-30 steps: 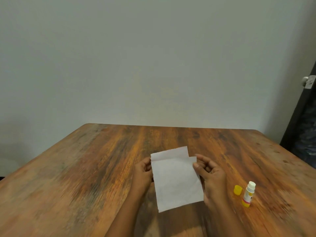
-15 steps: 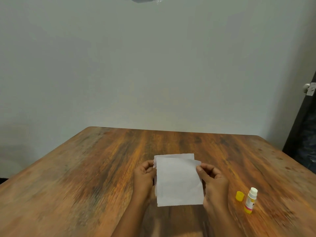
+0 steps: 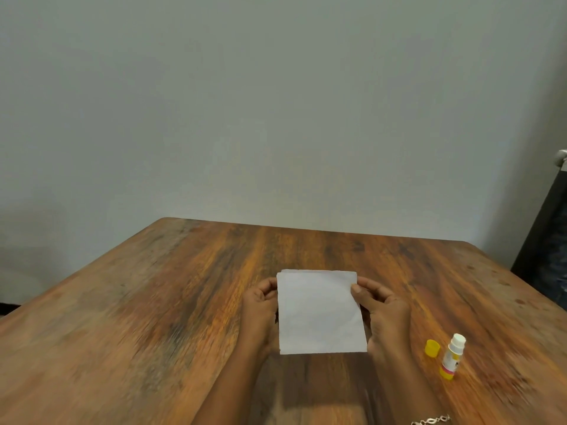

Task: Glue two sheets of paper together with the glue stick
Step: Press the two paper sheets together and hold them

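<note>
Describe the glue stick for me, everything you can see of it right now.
The glue stick stands upright on the wooden table, to the right of the right hand and not touched by it. Its cap is off: the yellow cap sits on the table just to its left, apart from it. The white tip is exposed at the top. The body looks like white plastic with a pink band and small print too blurred to read, above a yellow base.
</note>
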Demonstrator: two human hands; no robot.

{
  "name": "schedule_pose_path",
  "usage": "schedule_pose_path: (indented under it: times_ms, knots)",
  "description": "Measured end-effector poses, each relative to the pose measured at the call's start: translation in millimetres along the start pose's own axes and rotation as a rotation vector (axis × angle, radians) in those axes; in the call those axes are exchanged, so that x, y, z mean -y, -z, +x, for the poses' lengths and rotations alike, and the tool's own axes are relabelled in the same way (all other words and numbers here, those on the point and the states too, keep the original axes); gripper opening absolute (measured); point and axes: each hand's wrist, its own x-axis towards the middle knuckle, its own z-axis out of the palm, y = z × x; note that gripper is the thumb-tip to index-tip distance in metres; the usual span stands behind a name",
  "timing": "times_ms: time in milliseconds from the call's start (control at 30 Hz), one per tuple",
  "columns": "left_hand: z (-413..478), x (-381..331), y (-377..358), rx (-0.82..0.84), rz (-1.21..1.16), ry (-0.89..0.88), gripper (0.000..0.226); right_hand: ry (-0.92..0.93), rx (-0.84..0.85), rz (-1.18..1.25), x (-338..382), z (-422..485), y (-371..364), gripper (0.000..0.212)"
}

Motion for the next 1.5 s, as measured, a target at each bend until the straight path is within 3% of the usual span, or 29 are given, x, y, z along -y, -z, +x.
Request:
schedule_pose_path:
  times_ms: [367, 967, 1500]
  knots:
    - [1.1, -2.7, -0.4, -0.017, 0.140, -0.042, 0.024, -0.050, -0.013, 0.034, 0.3, 5.3, 1.3, 0.011]
    - [-2.5, -6.4, -7.6, 0.002, 0.080, -0.026, 0.026, -0.040, -0.104, 0.028, -3.5, 5.8, -0.7, 0.008]
    - [0.2, -6.4, -4.4, 0.012, 0.093, -0.045, 0.026, -0.049, -0.079, 0.030, -0.3, 5.5, -0.9, 0.010]
